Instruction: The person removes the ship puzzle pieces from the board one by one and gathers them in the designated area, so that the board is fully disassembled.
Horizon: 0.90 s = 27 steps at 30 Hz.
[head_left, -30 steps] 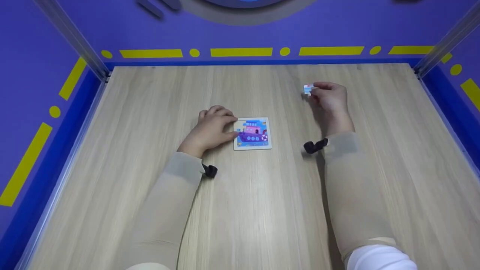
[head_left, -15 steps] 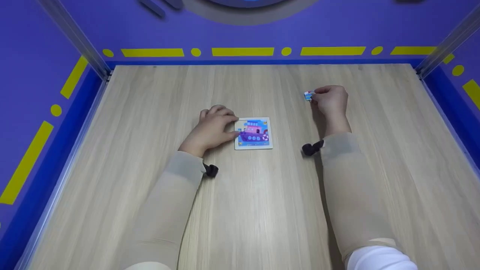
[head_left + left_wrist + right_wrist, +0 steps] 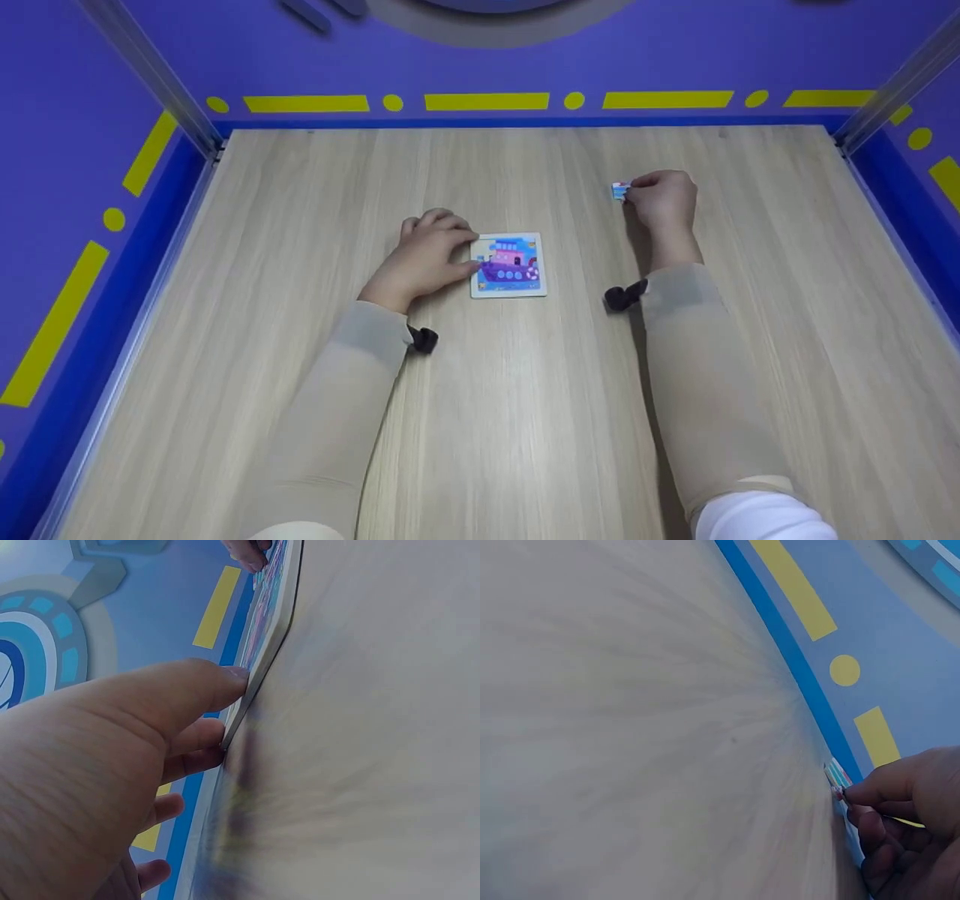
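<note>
A small square jigsaw puzzle (image 3: 510, 274) in a white frame lies mid-table, showing a purple and pink boat on blue water. Bare tan backing shows at its upper left. My left hand (image 3: 427, 259) holds the frame by its left side, thumb on the edge and index finger at the upper left corner; in the left wrist view the thumb (image 3: 214, 686) overlaps the frame's rim. Farther back and to the right, my right hand (image 3: 664, 201) pinches a small blue and white jigsaw piece (image 3: 619, 191) between thumb and fingers. Part of the piece is hidden behind the fingertips.
The light wooden table (image 3: 480, 420) ends at a purple back wall (image 3: 480, 71) with yellow dashes and dots. Side walls with metal corner posts (image 3: 154, 64) stand left and right. A small black wrist device (image 3: 626, 296) sticks out from the right sleeve.
My right hand has come slightly nearer with the jigsaw piece, whose tilt has changed. My left hand keeps its place on the puzzle. The view has shifted slightly.
</note>
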Available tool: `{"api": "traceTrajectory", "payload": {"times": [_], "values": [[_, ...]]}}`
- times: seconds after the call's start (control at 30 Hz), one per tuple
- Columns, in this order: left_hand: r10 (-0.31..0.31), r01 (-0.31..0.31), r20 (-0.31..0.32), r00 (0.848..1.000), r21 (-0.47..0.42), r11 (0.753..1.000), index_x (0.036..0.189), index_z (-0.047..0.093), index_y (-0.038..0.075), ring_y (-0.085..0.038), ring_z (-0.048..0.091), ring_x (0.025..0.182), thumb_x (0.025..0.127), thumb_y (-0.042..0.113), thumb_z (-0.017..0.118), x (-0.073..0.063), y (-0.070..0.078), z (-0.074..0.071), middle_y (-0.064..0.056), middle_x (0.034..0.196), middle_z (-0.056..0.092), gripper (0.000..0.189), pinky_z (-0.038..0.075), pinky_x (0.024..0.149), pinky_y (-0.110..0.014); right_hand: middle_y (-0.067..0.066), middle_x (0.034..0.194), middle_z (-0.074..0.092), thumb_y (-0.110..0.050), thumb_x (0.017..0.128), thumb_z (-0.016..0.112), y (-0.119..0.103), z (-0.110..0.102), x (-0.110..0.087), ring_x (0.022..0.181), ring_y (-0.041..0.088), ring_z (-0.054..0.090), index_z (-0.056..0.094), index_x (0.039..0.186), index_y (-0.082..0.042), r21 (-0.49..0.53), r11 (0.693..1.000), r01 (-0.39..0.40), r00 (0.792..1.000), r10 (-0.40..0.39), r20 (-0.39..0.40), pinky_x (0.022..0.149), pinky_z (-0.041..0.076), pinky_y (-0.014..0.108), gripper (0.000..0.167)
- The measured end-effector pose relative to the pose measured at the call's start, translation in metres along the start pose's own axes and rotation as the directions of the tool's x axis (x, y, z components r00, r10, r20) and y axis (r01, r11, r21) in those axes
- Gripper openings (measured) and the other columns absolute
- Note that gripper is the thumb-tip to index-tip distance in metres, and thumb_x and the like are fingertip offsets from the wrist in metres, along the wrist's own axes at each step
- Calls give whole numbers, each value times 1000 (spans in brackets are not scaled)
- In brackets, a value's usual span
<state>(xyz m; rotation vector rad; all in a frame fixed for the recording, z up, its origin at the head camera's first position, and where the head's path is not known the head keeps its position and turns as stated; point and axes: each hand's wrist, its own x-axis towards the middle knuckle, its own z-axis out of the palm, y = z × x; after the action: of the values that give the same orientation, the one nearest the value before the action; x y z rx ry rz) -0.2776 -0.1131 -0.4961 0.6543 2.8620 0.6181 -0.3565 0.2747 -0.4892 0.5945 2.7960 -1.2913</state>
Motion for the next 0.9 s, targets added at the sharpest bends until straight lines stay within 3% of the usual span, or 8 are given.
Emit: {"api": "traceTrajectory", "payload": {"times": [0.3,0.4,0.53,0.7,0.77,0.9], "values": [[-4,4,9,1000,5,1000,156,70,17,-32,37,167,108,47,74,1,2,-1,-4,162,63,57,23,133,-63,21,149,74,-13,106,67,-1,-3,-1,139,37,70,79,140,-4,-5,1000,15,1000,-15,-2,107,61,45,37],[-5,5,11,1000,4,1000,156,70,17,-32,36,167,108,47,74,1,2,-1,-4,163,63,57,22,133,-63,20,147,75,-14,108,66,-5,-3,-4,131,34,74,79,141,-5,4,1000,21,1000,-21,-4,100,63,40,37],[-6,6,12,1000,5,1000,156,70,17,-32,37,167,108,48,74,1,2,-1,-4,163,63,57,22,134,-63,18,143,77,-19,109,68,-12,-1,-9,106,22,76,79,141,-6,28,999,37,999,-38,12,83,62,29,37],[-7,7,16,1000,4,1000,157,69,16,-31,38,166,107,50,74,0,2,-1,-4,163,62,61,22,134,-62,15,126,79,-22,107,71,-20,6,-13,82,13,72,79,138,-4,98,989,113,990,-121,71,71,61,24,38],[-7,7,16,1000,3,1000,157,68,16,-31,39,165,106,52,76,0,2,-1,-5,163,62,63,22,134,-62,13,120,79,-22,108,71,-24,9,-15,80,15,73,79,137,-3,130,979,154,980,-168,104,71,61,25,36],[-6,6,15,1000,6,1000,157,69,16,-30,40,164,103,55,78,0,2,-1,-5,163,62,67,23,133,-61,12,122,77,-23,109,72,-29,16,-19,92,15,70,80,136,-3,132,966,221,960,-239,147,80,57,23,34]]}}
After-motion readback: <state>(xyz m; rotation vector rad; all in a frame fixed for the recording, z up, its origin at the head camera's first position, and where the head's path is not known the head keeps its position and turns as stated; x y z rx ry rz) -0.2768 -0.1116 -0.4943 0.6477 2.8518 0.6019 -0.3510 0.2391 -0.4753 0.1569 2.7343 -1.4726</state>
